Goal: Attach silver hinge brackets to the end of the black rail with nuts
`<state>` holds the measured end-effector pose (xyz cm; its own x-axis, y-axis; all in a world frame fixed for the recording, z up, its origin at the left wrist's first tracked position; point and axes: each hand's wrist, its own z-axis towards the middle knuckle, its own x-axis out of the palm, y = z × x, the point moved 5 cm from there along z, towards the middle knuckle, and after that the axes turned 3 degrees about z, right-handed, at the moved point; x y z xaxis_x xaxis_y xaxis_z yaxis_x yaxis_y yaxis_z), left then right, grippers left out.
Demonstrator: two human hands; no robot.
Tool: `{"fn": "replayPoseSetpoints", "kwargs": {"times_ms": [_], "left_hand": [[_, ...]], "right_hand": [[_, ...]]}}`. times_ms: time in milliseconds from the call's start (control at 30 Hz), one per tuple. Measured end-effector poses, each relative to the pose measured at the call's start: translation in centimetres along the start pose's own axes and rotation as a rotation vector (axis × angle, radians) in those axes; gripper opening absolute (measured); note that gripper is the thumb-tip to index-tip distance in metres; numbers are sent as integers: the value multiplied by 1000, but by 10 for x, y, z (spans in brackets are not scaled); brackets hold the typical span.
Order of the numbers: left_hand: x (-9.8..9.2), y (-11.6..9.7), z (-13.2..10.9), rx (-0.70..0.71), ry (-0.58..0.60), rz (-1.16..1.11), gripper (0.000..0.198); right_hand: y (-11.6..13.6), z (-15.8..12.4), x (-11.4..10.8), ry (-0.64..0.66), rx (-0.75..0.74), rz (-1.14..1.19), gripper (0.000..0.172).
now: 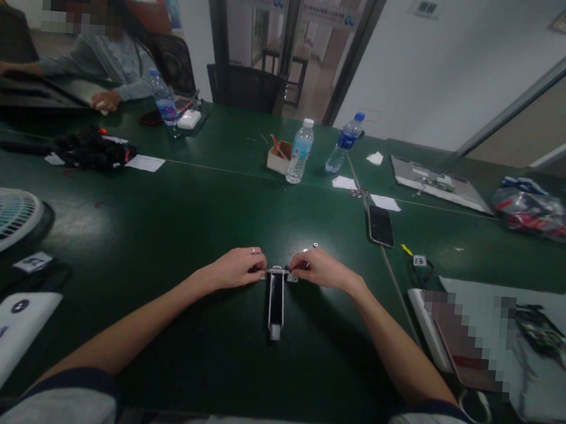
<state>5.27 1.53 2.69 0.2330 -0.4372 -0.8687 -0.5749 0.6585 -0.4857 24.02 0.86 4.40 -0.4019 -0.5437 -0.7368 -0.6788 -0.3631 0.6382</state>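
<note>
A narrow black and silver metal device [276, 303] lies on the green table, its long body pointing towards me. Its far end carries a flat crosspiece with a small tab on either side. My left hand [239, 267] is closed, the fingertips pinched at the left tab. At the right tab, my right hand [325, 269] has its fingers bent and pressed together; a small dark bit shows at the tips, too small to name. Just beyond the right hand lies a small metal ring [316, 244].
Beyond the hands stand a water bottle [300, 151], a blue-capped bottle [346, 143] and a small box [278, 158]. A phone [380, 226] lies right. A white fan [0, 222] and a power bank [5, 340] are left. A person [123, 62] sits across the table.
</note>
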Motion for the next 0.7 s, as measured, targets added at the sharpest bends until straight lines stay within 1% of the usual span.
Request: {"fn": "replayPoseSetpoints", "kwargs": {"times_ms": [167,467,700], "left_hand": [[1,0,0,-14,15,4,20],[0,0,0,-3,4,13,19],[-1,-2,0,28,-10,16,19]], "right_hand": [[3,-1,-1,2,-8,-26,18],[3,0,1,17,42,3,11],[0,2,1,-6,60,28,12]]}}
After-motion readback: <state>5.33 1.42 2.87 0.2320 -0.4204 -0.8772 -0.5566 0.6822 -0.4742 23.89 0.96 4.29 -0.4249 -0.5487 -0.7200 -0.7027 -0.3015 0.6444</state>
